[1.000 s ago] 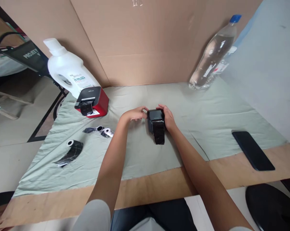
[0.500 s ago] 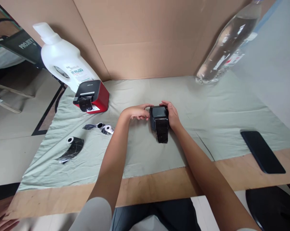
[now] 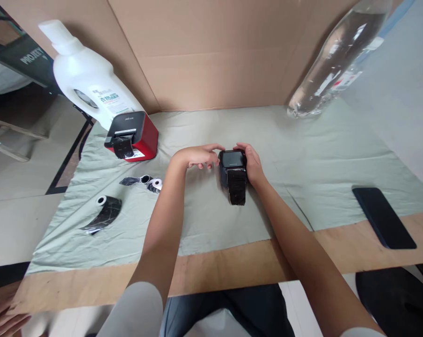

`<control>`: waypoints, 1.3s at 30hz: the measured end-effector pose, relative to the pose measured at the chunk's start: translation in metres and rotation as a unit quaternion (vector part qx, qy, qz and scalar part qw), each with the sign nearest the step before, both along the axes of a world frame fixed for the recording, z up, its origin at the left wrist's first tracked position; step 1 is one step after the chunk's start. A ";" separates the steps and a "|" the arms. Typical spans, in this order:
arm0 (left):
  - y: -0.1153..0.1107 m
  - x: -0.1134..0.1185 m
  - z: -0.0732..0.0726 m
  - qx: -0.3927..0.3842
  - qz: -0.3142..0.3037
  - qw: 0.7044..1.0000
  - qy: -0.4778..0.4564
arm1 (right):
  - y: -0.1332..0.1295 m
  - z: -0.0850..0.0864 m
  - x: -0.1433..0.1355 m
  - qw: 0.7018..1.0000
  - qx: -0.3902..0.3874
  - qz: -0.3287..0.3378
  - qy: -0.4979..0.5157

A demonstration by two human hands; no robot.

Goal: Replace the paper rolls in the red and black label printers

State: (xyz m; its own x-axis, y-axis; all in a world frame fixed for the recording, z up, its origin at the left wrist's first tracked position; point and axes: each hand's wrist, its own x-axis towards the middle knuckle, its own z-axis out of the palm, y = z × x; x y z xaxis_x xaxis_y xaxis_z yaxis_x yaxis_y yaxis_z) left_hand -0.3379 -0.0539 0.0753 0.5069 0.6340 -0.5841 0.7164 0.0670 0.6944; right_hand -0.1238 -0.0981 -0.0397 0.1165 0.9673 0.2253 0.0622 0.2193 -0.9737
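Note:
A small black label printer point(image 3: 232, 171) stands on the green cloth point(image 3: 204, 220) at the middle, with a black strip of label tape point(image 3: 237, 189) hanging out of its front. My right hand point(image 3: 252, 164) grips the printer's right side. My left hand point(image 3: 197, 157) hovers at its left, fingers stretched toward the top edge and touching it with the tips.
A red and black label printer point(image 3: 132, 138) sits at the back left beside a white detergent bottle point(image 3: 88, 91). Loose label rolls point(image 3: 104, 213) point(image 3: 151, 183) lie at the left. A clear water bottle point(image 3: 334, 61) leans at the back right. A black phone point(image 3: 383, 216) lies at the right.
The view has tilted slightly. My left hand's fingers have spread out and lifted a little at the printer's left side. My right hand keeps its hold.

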 end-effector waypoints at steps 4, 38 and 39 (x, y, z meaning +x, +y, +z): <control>0.007 0.005 -0.021 -0.033 -0.003 0.999 0.009 | 0.001 -0.001 0.000 1.000 0.000 0.005 -0.001; 0.009 0.006 -0.041 -0.066 0.049 0.995 -0.051 | -0.001 0.002 -0.003 1.000 0.005 -0.011 -0.013; 0.008 0.006 -0.041 -0.065 0.049 0.995 -0.051 | 0.000 0.002 -0.003 1.000 0.006 -0.010 -0.013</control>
State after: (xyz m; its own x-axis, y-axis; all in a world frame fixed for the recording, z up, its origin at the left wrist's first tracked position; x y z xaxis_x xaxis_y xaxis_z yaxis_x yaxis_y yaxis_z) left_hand -0.3322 -0.0454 0.0340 0.5074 0.6060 -0.6126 0.6283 0.2263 0.7443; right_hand -0.1269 -0.0985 -0.0376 0.1296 0.9618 0.2410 0.0923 0.2303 -0.9687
